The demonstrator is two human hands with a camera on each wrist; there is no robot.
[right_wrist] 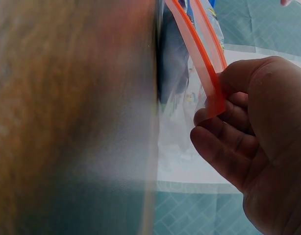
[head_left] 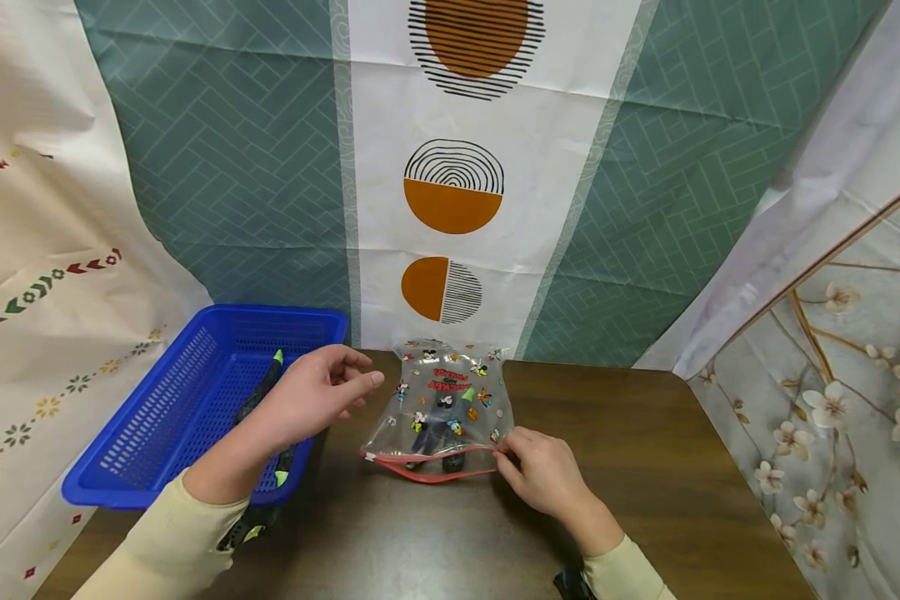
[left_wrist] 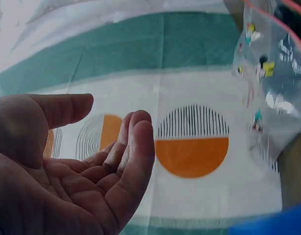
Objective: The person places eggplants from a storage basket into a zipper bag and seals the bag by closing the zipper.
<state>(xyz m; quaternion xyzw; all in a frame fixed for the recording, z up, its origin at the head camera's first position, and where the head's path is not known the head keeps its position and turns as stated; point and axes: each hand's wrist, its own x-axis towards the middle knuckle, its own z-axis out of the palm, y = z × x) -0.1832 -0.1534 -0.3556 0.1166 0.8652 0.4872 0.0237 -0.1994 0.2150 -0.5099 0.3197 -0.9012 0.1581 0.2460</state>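
Note:
A clear zip bag (head_left: pixel 457 400) with cartoon prints and a red zip edge (head_left: pixel 435 477) lies on the table, its mouth partly apart toward the front. Dark items with a green tip show inside it. My right hand (head_left: pixel 543 471) pinches the right end of the red edge (right_wrist: pixel 204 63) between thumb and fingers. My left hand (head_left: pixel 318 392) hovers between the bag and the blue basket, holding nothing, its fingers loosely bent; the left wrist view shows the empty palm (left_wrist: pixel 91 181).
The blue basket (head_left: pixel 157 392) stands at the left, holding dark items with green tips (head_left: pixel 279 357). A wooden table (head_left: pixel 615 433) extends to the right. Patterned cloths (head_left: pixel 480 225) hang behind and at both sides.

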